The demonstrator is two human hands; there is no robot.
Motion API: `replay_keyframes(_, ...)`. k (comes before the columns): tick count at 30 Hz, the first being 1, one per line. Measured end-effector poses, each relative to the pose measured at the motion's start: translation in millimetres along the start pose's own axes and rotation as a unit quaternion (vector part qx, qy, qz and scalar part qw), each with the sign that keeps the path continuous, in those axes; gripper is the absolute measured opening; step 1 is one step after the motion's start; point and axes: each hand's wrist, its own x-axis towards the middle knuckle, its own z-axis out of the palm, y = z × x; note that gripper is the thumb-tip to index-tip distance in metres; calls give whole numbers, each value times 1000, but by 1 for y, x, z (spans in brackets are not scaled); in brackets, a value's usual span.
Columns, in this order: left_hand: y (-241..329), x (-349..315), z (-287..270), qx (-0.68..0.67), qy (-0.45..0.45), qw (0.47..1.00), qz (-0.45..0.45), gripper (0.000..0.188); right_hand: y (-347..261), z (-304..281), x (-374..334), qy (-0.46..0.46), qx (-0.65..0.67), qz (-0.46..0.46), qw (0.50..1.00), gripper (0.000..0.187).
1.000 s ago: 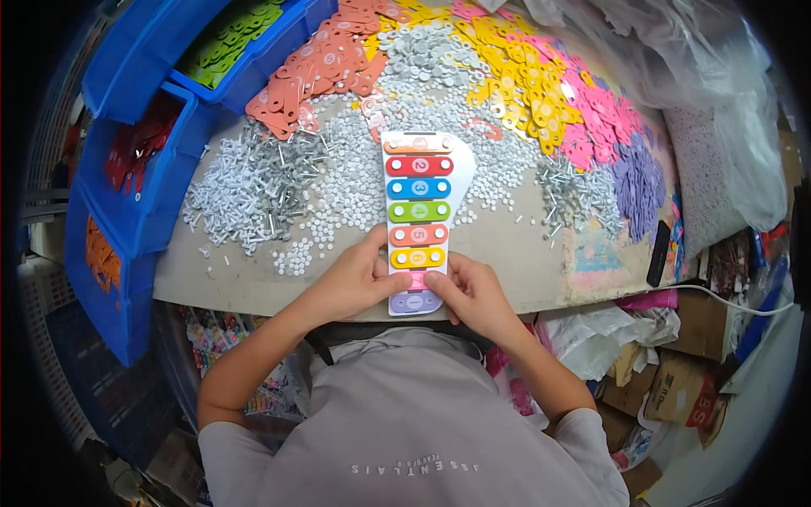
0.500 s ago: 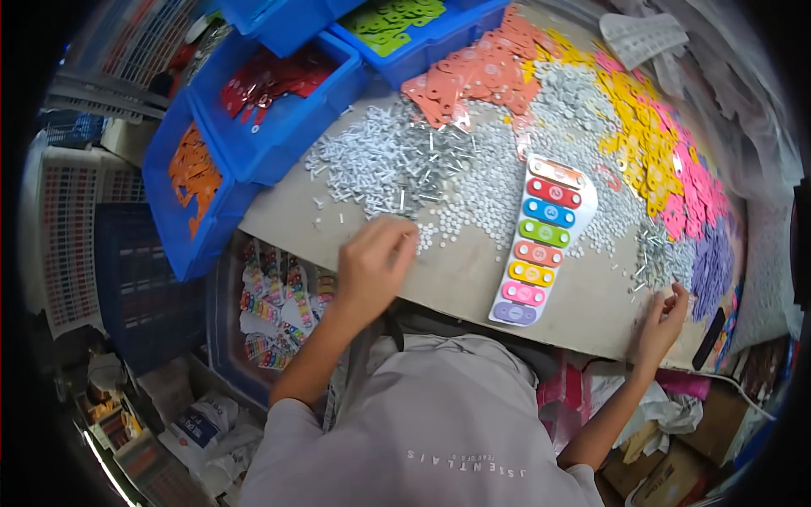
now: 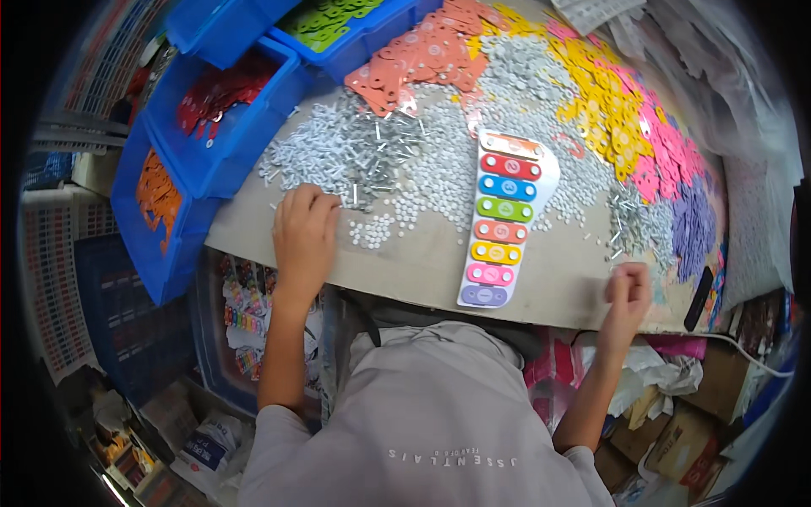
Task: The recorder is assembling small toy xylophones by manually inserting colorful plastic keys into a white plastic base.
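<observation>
A white toy xylophone board (image 3: 544,173) lies on the table in front of me, with a column of coloured bars (image 3: 504,209) from orange down to purple. Most bars carry a white round cap at each end. My left hand (image 3: 304,241) is at the near edge of a pile of white pins (image 3: 308,152), fingers bent down and closed, their tips hidden. At the right, my right hand (image 3: 628,293) is closed, fingers curled in, just in front of a smaller pile of metal pins (image 3: 638,224). Whatever either hand grips cannot be made out.
White caps (image 3: 448,182) spread across the middle. Beyond lie heaps of salmon (image 3: 422,59), yellow (image 3: 604,118), pink (image 3: 672,156) and purple pieces (image 3: 693,224). Blue bins (image 3: 253,127) stand at the left. A dark flat object (image 3: 699,300) lies near the right edge.
The view has shifted, so the table things sit further left. My left hand has moved left along the pin pile. My right hand has drawn back from the metal pins, its fingers more curled.
</observation>
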Motion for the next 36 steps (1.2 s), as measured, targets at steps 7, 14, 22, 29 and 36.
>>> replay_keyframes(7,13,7,-8,98,80,992,-14,12,-40,54,-50,-265,169,175,933,9)
replay_keyframes(14,54,-14,-10,-376,38,919,-116,11,-37,67,-56,-317,163,205,912,8)
replay_keyframes(22,98,-38,16,-677,-326,610,-252,13,-24,72,-54,-300,135,209,921,22)
replay_keyframes(29,104,-46,28,-673,-349,606,-242,15,-29,74,-50,-307,135,231,913,29)
replay_keyframes(36,108,-46,26,-673,-327,614,-251,13,-25,72,-49,-336,118,223,907,23)
